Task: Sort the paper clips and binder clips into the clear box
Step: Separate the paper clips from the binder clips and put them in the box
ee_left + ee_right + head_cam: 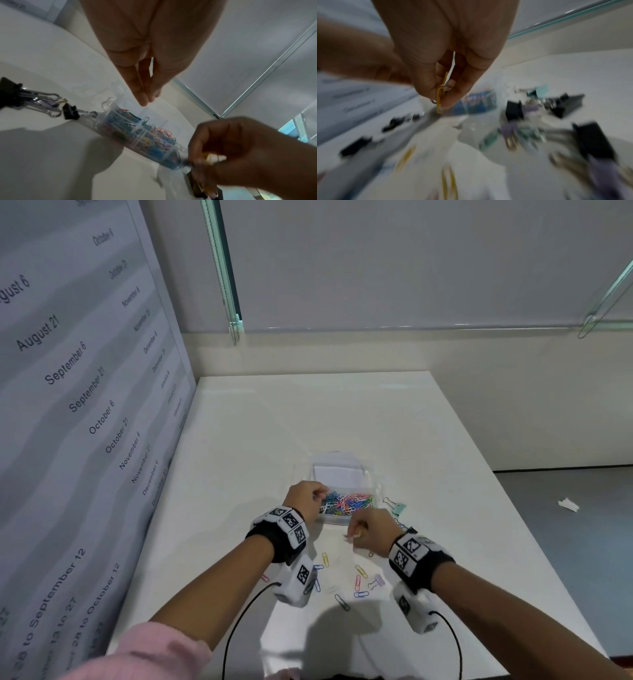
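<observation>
The clear box (342,462) stands mid-table, its near compartments heaped with coloured paper clips (349,502). My left hand (317,495) hovers over the box's left side (120,116); its fingertips (143,98) meet the thumb with nothing visible between them. My right hand (356,534) is just in front of the box and pinches a yellow paper clip (440,100), with a small metal piece beside it. Several loose paper clips (358,580) lie on the table between my wrists. A purple binder clip (376,580) and a mint one (397,506) lie to the right.
Black binder clips (71,111) lie left of the box in the left wrist view. A wall panel printed with dates (85,405) borders the table on the left. The table's right edge (513,508) drops to grey floor holding a paper scrap (568,505).
</observation>
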Motion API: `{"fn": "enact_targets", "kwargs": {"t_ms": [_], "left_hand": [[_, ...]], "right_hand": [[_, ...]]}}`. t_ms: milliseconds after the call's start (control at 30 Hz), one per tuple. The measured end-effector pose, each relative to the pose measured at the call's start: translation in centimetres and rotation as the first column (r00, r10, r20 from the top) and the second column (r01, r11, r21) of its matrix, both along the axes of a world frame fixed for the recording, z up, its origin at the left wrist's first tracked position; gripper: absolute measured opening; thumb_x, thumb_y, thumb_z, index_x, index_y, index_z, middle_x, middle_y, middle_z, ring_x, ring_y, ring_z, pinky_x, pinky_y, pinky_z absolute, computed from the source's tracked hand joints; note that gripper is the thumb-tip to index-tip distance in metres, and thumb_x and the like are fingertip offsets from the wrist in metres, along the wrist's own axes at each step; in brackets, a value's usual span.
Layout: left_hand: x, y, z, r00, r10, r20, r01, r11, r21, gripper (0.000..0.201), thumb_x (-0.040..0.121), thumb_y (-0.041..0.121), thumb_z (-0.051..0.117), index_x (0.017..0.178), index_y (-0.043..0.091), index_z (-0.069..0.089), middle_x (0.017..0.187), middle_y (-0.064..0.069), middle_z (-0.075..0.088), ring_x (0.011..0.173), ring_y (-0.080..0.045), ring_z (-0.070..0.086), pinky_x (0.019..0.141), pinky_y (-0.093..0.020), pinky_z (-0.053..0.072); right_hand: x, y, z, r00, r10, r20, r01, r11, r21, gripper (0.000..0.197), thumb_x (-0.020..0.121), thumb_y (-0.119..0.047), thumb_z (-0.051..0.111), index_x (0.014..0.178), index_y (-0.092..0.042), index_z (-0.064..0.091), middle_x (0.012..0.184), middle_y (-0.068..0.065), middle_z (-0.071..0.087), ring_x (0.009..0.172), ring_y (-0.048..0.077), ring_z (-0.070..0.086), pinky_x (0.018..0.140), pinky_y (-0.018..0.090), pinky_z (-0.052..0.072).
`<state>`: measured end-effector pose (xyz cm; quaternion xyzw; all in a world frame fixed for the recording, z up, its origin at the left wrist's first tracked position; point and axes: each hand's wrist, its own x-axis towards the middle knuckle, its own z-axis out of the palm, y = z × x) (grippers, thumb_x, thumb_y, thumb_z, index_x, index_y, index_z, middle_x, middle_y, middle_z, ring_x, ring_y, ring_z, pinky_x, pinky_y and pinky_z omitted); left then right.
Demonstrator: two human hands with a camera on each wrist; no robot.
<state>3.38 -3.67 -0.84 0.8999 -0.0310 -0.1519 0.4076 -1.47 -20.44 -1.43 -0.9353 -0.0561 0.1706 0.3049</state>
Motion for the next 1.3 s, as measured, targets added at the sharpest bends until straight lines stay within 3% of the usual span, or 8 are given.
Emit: {"fn": "enact_targets", "kwargs": {"t_ms": [167, 367, 533, 667, 733, 967, 1200, 1300], "left_hand": [[-0.9, 0.7, -0.3, 0.999, -0.029, 0.024, 0.029, 0.999, -0.015, 0.040, 0.087, -0.010, 0.039, 0.117, 0.003, 0.061, 0.116, -0.013, 0.064, 0.107, -0.029, 0.059, 0.090, -0.021, 0.041], [-3.3, 2.8, -1.5, 0.973, -0.217, -0.081, 0.220, 0.975, 0.029, 0.035, 0.083, -0.005, 0.042, 0.107, 0.006, 0.065, 0.110, -0.007, 0.069, 0.089, -0.012, 0.060, 0.070, -0.008, 0.043], [-5.6, 3.9, -3.2, 0.874, -0.421, -0.242, 0.483, 0.806, 0.344, 0.073, 0.070, 0.029, 0.077, 0.133, 0.023, 0.042, 0.125, -0.002, 0.040, 0.112, -0.020, 0.051, 0.095, -0.030, 0.045], [-7.0, 3.3, -4.0, 0.844, -0.468, -0.260, 0.534, 0.775, 0.339, 0.078, 0.071, 0.021, 0.078, 0.137, 0.018, 0.037, 0.132, -0.004, 0.034, 0.119, -0.023, 0.047, 0.101, -0.033, 0.042], [-7.5, 2.7, -4.4, 0.847, -0.471, -0.246, 0.528, 0.798, 0.292, 0.070, 0.072, 0.014, 0.077, 0.132, 0.015, 0.041, 0.130, -0.006, 0.038, 0.111, -0.025, 0.052, 0.093, -0.031, 0.044], [-8.7, 0.7, -5.3, 0.906, -0.393, -0.157, 0.417, 0.891, 0.180, 0.049, 0.077, 0.007, 0.070, 0.122, 0.012, 0.051, 0.118, -0.012, 0.051, 0.088, -0.019, 0.050, 0.084, -0.026, 0.042], [-9.5, 0.4, -5.2, 0.937, -0.308, -0.162, 0.342, 0.903, 0.259, 0.090, 0.056, 0.053, 0.081, 0.125, 0.013, 0.039, 0.119, -0.003, 0.043, 0.103, -0.018, 0.049, 0.089, -0.030, 0.045], [-10.1, 0.0, -5.1, 0.934, -0.324, -0.151, 0.358, 0.852, 0.383, 0.087, 0.057, 0.061, 0.075, 0.120, 0.013, 0.038, 0.117, -0.004, 0.042, 0.105, -0.021, 0.048, 0.087, -0.038, 0.048]], "right_hand": [[2.7, -0.5, 2.5, 0.974, -0.204, 0.102, 0.193, 0.975, 0.108, 0.010, 0.075, -0.006, 0.065, 0.081, -0.010, 0.072, 0.086, 0.008, 0.072, 0.072, 0.012, 0.056, 0.061, 0.016, 0.040], [2.5, -0.5, 1.8, 0.979, -0.162, 0.122, 0.160, 0.987, 0.027, 0.025, 0.079, 0.000, 0.054, 0.092, -0.011, 0.071, 0.113, 0.009, 0.065, 0.102, 0.023, 0.058, 0.093, 0.027, 0.044], [-0.9, -0.6, -0.3, 0.992, 0.124, 0.018, -0.122, 0.989, -0.086, 0.016, 0.077, -0.011, 0.063, 0.091, -0.019, 0.066, 0.098, -0.001, 0.060, 0.085, 0.011, 0.053, 0.076, 0.018, 0.041], [-3.3, -1.0, -2.8, 0.929, 0.327, -0.172, -0.359, 0.908, -0.215, 0.060, 0.064, -0.033, 0.078, 0.117, -0.023, 0.051, 0.115, 0.000, 0.044, 0.105, 0.016, 0.042, 0.089, 0.027, 0.037], [-4.0, -1.1, -3.6, 0.910, 0.368, -0.189, -0.405, 0.885, -0.230, 0.070, 0.062, -0.033, 0.080, 0.123, -0.022, 0.047, 0.119, 0.003, 0.041, 0.101, 0.017, 0.039, 0.083, 0.026, 0.034], [-4.5, 0.0, -4.8, 0.969, 0.222, -0.108, -0.231, 0.969, -0.083, 0.050, 0.066, -0.017, 0.076, 0.113, -0.017, 0.059, 0.086, -0.012, 0.035, 0.089, 0.016, 0.043, 0.065, 0.011, 0.030], [-3.9, 0.8, -5.0, 0.992, 0.096, -0.079, -0.095, 0.995, 0.020, 0.062, 0.063, -0.015, 0.079, 0.118, -0.019, 0.052, 0.100, -0.003, 0.038, 0.068, -0.004, 0.037, 0.059, 0.006, 0.031], [-3.4, 1.1, -4.9, 0.988, 0.126, -0.090, -0.127, 0.992, -0.010, 0.060, 0.064, -0.017, 0.080, 0.118, -0.018, 0.055, 0.097, -0.004, 0.036, 0.079, 0.008, 0.041, 0.070, 0.015, 0.034]]}}
